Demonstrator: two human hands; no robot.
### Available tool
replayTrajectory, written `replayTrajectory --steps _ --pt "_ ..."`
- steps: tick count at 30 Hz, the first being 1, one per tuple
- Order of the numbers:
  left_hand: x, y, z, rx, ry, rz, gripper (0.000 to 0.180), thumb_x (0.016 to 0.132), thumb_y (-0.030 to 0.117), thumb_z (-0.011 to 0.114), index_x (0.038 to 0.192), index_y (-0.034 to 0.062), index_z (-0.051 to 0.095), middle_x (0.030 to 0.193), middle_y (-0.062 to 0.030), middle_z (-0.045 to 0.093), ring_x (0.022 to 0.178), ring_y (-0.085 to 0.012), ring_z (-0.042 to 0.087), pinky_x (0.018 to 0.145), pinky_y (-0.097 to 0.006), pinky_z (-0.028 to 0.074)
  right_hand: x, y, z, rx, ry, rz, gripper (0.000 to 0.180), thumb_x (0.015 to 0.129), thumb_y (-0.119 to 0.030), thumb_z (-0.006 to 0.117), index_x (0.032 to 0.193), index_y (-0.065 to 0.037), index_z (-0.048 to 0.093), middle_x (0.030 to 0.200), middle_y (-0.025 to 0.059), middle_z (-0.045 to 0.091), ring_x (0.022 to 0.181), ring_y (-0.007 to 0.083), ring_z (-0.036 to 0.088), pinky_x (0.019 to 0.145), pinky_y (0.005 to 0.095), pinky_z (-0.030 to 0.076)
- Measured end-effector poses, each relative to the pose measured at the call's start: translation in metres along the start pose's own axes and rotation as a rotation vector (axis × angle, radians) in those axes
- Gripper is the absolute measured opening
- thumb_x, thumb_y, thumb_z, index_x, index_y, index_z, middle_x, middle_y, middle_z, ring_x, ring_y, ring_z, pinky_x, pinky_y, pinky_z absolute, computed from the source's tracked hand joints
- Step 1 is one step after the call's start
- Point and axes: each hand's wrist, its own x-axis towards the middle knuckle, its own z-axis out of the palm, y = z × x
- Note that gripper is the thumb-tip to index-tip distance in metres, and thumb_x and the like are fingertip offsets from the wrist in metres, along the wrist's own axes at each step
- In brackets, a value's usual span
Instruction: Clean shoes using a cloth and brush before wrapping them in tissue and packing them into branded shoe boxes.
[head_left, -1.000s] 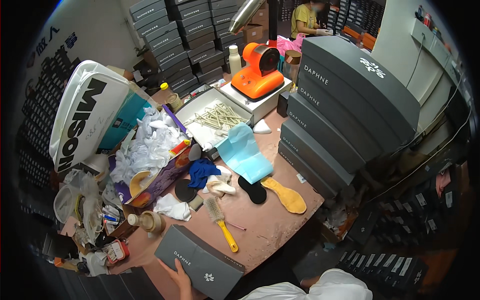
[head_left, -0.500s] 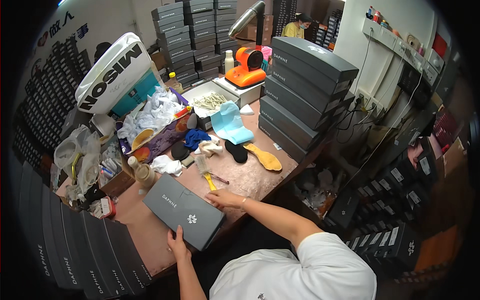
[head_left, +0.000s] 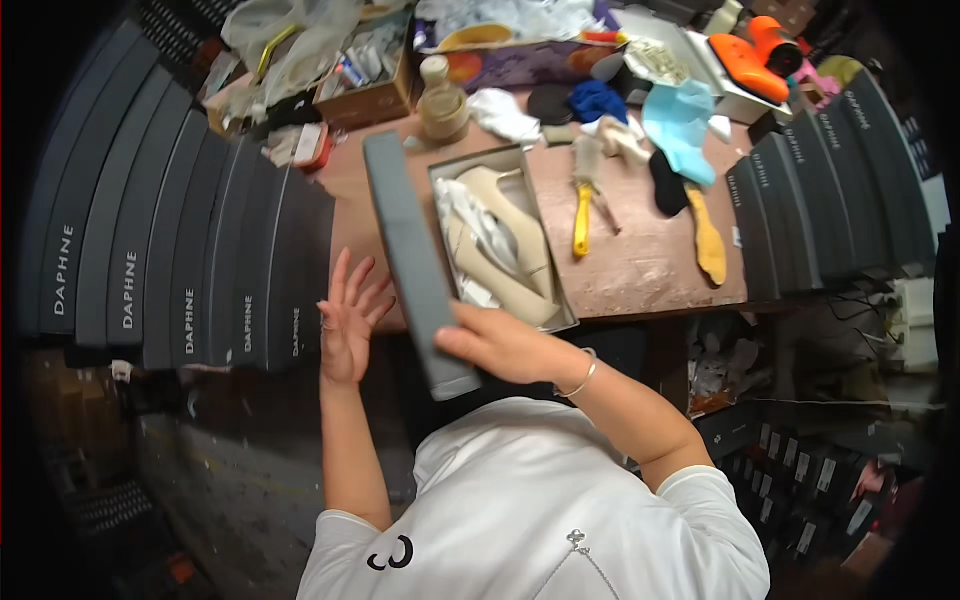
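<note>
A dark grey shoebox lid point(head_left: 408, 245) stands tilted on its edge, gripped near its close end by my right hand point(head_left: 512, 345). To the left of the lid, my left hand point(head_left: 348, 325) is raised, fingers spread and holding nothing. The uncovered shoebox point(head_left: 536, 196) lies on the table just right of the lid. Inside it is a pair of beige heeled shoes point(head_left: 505, 272), with white tissue paper point(head_left: 482, 225) around and between them. The lid and my right hand cover part of the box's near left side.
Stacked grey shoeboxes stand at left point(head_left: 200, 250) and right point(head_left: 800, 200). A yellow-handled brush point(head_left: 582, 220), a yellow insole point(head_left: 708, 240), a black insole point(head_left: 667, 185), a blue cloth point(head_left: 597, 102) and a bottle point(head_left: 442, 105) lie or stand behind and beside the open box.
The lid has come off the shoebox, and the shoes inside now show. My right hand has left the brush and grips the lid; my left hand has let go of the box. The view has shifted.
</note>
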Motion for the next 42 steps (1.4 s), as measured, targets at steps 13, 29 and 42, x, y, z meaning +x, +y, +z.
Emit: replayTrajectory --steps 13,29,42 --pt "0.02 0.044 -0.003 1.292 -0.052 -0.159 0.073 0.086 0.015 0.06 0.148 0.0077 0.023 0.15 -0.0243 0.024 0.136 -0.0375 0.033 0.107 -0.039 0.033 0.068 0.09 -0.114 -1.403 0.522 -0.08 0.048 0.081 -0.012 0.059 0.124 0.004 0.048 0.105 0.0185 0.064 0.105 0.033 0.059 0.102 0.0595 0.031" --pt "0.156 0.058 0.065 0.732 -0.365 0.169 0.075 0.093 0.055 0.045 0.138 -0.0046 0.038 0.143 -0.0221 0.039 0.135 -0.0318 0.035 0.111 -0.04 0.027 0.043 -0.003 -0.187 -0.624 0.134 -0.227 0.026 0.088 -0.005 0.055 0.112 0.002 0.062 0.1 0.0189 0.066 0.092 0.0269 0.063 0.083 0.0341 0.048" --pt "0.012 -0.028 0.122 -0.742 -0.045 -0.708 0.065 0.096 0.058 0.03 0.141 0.011 0.034 0.124 -0.0177 0.052 0.109 -0.028 0.059 0.085 -0.041 0.056 -0.022 -0.024 -0.044 -1.025 0.152 -0.456 0.047 0.074 -0.02 0.073 0.118 -0.012 0.06 0.116 0.0072 0.061 0.114 0.028 0.052 0.093 0.0417 0.039"
